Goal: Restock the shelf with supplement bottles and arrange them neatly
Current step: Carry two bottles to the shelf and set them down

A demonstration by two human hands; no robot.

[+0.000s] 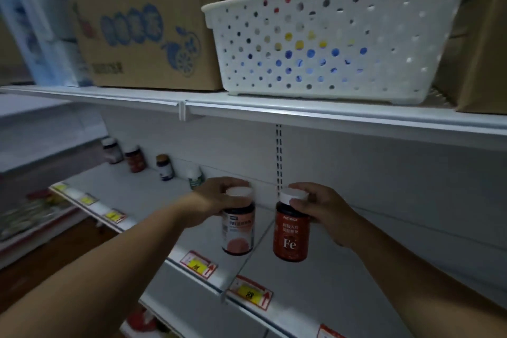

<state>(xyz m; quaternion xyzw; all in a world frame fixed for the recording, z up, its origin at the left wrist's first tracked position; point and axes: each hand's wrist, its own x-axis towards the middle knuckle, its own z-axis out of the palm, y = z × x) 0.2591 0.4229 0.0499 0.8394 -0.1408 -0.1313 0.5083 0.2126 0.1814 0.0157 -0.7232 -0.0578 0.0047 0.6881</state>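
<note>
In the head view, the left hand [216,197] grips a white-capped bottle [238,225] by its cap and shoulder, fingers curled over the top. This bottle has a pale label with a reddish circle low on it. The right hand [322,210] grips a red bottle [290,233] marked "Fe", thumb and fingers pinching its white cap from the right. The two bottles are upright and near each other, not touching, with a gap between them. Both sit above the front half of the shelf [153,195]; whether their bases rest on it cannot be told.

A thin divider rail [247,252] runs from the back panel toward the front edge, passing between the two bottles. Along the front lip sit price tags [199,265], red-bordered with yellow centres, spaced apart down the edge.

Farther left on the same shelf, four small bottles [164,167] stand in a loose line close to the back panel, each apart from its neighbour. The shelf surface between that line and the front lip is bare, as is the stretch to the right of the red bottle.

Overhead, the upper shelf [329,114] juts out above the hands, leaving open height above the caps. On it stand a perforated white basket [323,44] and, touching its left side, a cardboard box [137,27] with blue print.
</note>
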